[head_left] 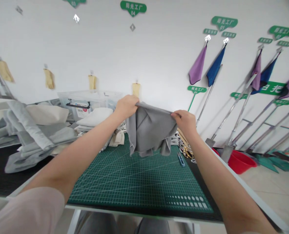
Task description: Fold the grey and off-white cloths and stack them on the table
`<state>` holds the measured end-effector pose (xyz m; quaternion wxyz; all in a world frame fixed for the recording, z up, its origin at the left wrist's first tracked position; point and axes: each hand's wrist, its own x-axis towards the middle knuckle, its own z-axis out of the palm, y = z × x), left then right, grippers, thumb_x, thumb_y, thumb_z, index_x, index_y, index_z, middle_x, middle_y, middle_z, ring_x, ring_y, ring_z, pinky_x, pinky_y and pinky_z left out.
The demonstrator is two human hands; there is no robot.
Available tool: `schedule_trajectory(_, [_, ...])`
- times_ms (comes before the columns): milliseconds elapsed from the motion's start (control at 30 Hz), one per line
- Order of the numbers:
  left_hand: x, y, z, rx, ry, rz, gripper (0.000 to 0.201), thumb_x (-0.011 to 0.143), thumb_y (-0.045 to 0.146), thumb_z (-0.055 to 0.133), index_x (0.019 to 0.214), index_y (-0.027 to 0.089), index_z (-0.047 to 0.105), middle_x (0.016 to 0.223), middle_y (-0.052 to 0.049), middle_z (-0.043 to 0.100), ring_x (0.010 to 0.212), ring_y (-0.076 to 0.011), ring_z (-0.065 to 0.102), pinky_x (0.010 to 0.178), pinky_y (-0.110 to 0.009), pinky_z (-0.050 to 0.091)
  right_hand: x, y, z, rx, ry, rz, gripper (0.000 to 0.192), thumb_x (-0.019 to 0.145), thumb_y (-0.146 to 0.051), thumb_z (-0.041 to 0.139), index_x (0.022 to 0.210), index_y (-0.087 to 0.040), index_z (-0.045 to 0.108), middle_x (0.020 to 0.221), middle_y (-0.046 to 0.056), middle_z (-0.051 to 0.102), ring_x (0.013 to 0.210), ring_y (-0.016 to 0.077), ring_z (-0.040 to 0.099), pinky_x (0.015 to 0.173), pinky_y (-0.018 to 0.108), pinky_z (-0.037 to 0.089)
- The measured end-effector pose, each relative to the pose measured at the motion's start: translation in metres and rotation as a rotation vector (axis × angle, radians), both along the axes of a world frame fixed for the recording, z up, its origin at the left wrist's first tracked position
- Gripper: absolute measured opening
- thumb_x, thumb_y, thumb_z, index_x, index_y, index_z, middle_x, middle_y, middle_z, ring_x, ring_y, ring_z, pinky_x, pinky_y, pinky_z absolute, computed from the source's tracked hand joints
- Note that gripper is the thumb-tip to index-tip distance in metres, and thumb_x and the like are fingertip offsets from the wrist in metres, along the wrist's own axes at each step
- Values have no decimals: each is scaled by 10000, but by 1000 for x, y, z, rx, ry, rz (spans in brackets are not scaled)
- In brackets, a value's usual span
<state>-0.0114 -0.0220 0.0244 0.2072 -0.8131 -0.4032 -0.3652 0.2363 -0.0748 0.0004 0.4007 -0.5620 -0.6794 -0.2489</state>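
Observation:
A piece of grey cloth (pixel 153 130) hangs in loose folds between my hands, above the far part of a green cutting mat (pixel 139 182). My left hand (pixel 126 107) is closed on its upper left corner. At the upper right corner, my right hand (pixel 185 121) pinches the edge between thumb and fingers. The top edge is stretched between the two grips, and the lower edge hangs uneven, near the mat. A blue cutter-like tool (pixel 181 159) lies on the mat's right side. Scissors with gold handles (pixel 187 152) lie just behind it, partly hidden by my right forearm.
Piled grey and white cloths (pixel 37 130) cover the table's left side. Behind them stands a clear plastic box (pixel 78 105), with folded white cloth (pixel 95 117) in front. A red bucket (pixel 242 161) and long-handled tools stand right of the table. Purple and blue cloths (pixel 198 66) hang on the wall.

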Motion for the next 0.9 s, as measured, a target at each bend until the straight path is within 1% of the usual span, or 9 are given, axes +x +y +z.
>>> schedule_trajectory(100, [-13, -14, -1, -40, -74, -139, 189, 688, 157, 420, 833, 156, 541, 827, -32, 567, 809, -163, 504, 694, -255, 366, 1, -25, 3, 116, 160, -1, 252, 721, -381, 456, 754, -182, 606, 659, 13, 605, 644, 146, 531, 602, 247, 365])
schedule_trajectory(167, [-22, -29, -18, -141, -26, -239, 195, 698, 169, 418, 850, 181, 540, 847, -5, 575, 809, -142, 507, 698, -236, 367, 3, -44, -14, 66, 265, 57, 250, 708, -396, 466, 754, -192, 602, 659, 2, 598, 648, 143, 527, 609, 246, 368])
schedule_trajectory(233, [-30, -44, -53, -306, 128, -315, 174, 702, 195, 435, 830, 203, 552, 846, 14, 582, 808, -132, 511, 694, -224, 365, 3, -59, -52, -93, 398, 150, 236, 690, -389, 486, 734, -188, 603, 672, -2, 598, 650, 139, 524, 613, 246, 374])
schedule_trajectory(333, [-35, -65, -125, -630, 494, -414, 183, 672, 289, 505, 838, 239, 562, 828, 25, 595, 765, -140, 531, 639, -220, 373, -1, -73, -135, -488, 690, 326, 239, 660, -378, 516, 677, -156, 603, 614, 0, 588, 597, 134, 518, 568, 240, 383])
schedule_trajectory(433, [-31, -79, -190, -808, 636, -368, 202, 639, 320, 536, 820, 240, 581, 818, 3, 601, 764, -163, 541, 593, -221, 373, -6, -79, -212, -670, 988, 259, 250, 639, -372, 528, 613, -135, 601, 500, -13, 532, 482, 110, 461, 482, 229, 352])
schedule_trajectory(500, [-25, -82, -214, -859, 602, -397, 205, 652, 332, 522, 830, 247, 579, 826, 8, 598, 768, -156, 541, 593, -216, 371, -9, -82, -242, -705, 1170, 240, 217, 609, -343, 557, 644, -132, 594, 519, -13, 531, 484, 104, 461, 472, 221, 356])
schedule_trajectory(567, [-15, -81, -222, -871, 513, -424, 210, 676, 343, 494, 849, 254, 572, 826, 17, 597, 755, -142, 540, 592, -209, 370, -11, -83, -253, -667, 1330, 237, 218, 570, -283, 586, 739, -146, 575, 592, -13, 548, 533, 106, 489, 495, 216, 381])
schedule_trajectory(700, [8, -63, -223, -861, 285, -361, 210, 710, 349, 448, 854, 257, 569, 838, 28, 599, 757, -128, 536, 611, -202, 373, -18, -87, -244, -596, 1384, 265, 395, 550, -209, 557, 941, -187, 505, 619, -37, 530, 533, 94, 506, 470, 188, 387])
schedule_trajectory(900, [33, 7, -234, -874, 89, -107, 223, 722, 254, 424, 890, 214, 565, 937, -16, 583, 869, -155, 513, 739, -242, 377, -3, -90, -227, -1314, 868, 309, 392, 707, -436, 379, 981, -185, 505, 520, -29, 533, 291, 85, 462, 295, 168, 271])
